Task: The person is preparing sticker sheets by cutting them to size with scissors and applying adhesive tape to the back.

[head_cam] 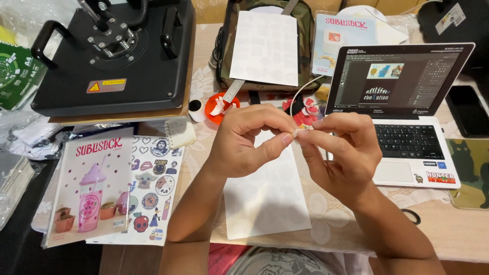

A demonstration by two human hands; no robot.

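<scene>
My left hand (244, 140) and my right hand (338, 150) meet above the table, fingertips pinched together on a tiny pale scrap (300, 132), likely a small sticker or bit of paper. Directly beneath the hands lies a white sheet of paper (265, 196) on the patterned tablecloth. Both hands hover above it, not touching it.
A black heat press (117, 56) stands at the back left. An open laptop (402, 102) sits at the right. A sticker sheet (150, 183) and a pink packet (91, 188) lie at the left. A camouflage bag (305, 35) with a white sheet, an orange dish (224, 107) and a small notepad (179, 132) sit behind.
</scene>
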